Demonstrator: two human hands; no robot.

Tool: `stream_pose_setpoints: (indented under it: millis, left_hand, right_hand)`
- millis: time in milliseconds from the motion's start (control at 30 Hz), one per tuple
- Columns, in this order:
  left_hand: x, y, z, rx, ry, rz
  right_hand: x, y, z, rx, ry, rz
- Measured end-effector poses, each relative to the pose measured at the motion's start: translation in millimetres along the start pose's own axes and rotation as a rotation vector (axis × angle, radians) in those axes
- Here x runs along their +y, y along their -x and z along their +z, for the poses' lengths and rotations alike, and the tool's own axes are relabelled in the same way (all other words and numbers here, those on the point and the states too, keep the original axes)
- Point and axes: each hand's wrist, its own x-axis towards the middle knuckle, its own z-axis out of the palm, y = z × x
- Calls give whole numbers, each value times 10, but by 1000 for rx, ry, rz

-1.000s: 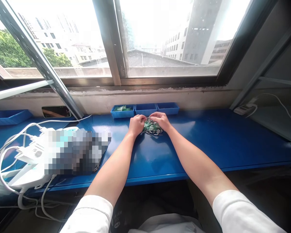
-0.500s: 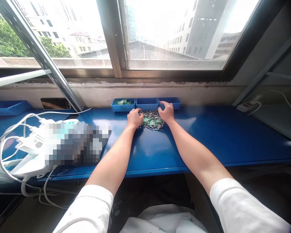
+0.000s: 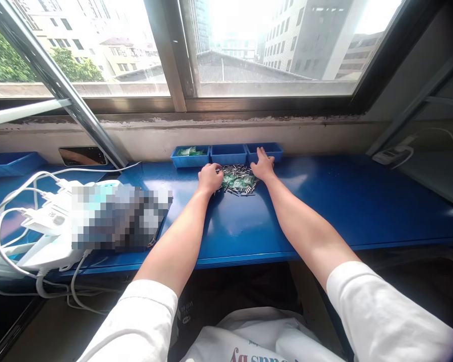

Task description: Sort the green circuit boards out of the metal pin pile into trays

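a loose heap of short, thin, dark-and-silver metal pins (image 3: pixel 237 169) lies on the glossy blue tabletop (image 3: pixel 245 226), between the person's two hands and just in front of a row of three trays. small, shiny, clear-and-green packets (image 3: pixel 236 182) sit in the middle and near part of the heap, with pins around them and a few strays at the near edge.

as far as sorting goes, judged from how things lie, the work looks only partly done. the left-hand rectangular blue plastic tray (image 3: pixel 191 161) holds a batch of similar green packets (image 3: pixel 191 151), while more packets are left in the heap, mixed in with the pins. the middle rectangular blue plastic tray (image 3: pixel 228 155) and the right-hand rectangular blue plastic tray (image 3: pixel 278 152) show mostly their blue walls; whether pins lie low inside either one cannot be told from here. the bulk of the pins seems to be left on the tabletop.

the left hand (image 3: pixel 210 178) is at the left edge of the heap, its fingers curled; whether it pinches a pin or packet cannot be told. the right hand (image 3: pixel 263 166) is loosely open at the near wall of the right-hand tray, fingers spread up over its rim, thumb toward the heap; nothing shows in its grasp.
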Motion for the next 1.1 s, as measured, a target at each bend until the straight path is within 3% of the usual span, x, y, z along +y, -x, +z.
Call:
stream_pose_setpoints:
  millis: [100,267,367,733,1100]
  left_hand:
    - [-9,-3,5,0,8,-1]
    - [-24,-1,16,-22,-54,14]
    - [-12,17,17,-47,-119,27]
    - [-10,42,17,-241,-155,-60]
    - [-86,-2,66,-183,-140,-22]
  right_hand:
    - [0,6,17,-28,10,3]
    - [-115,99,-6,62,3,-67]
    - [-222,177,-27,46,-3,-142]
    - [-502,460,28,-281,56,-381]
    - [-492,427,20,-218,-113,-428]
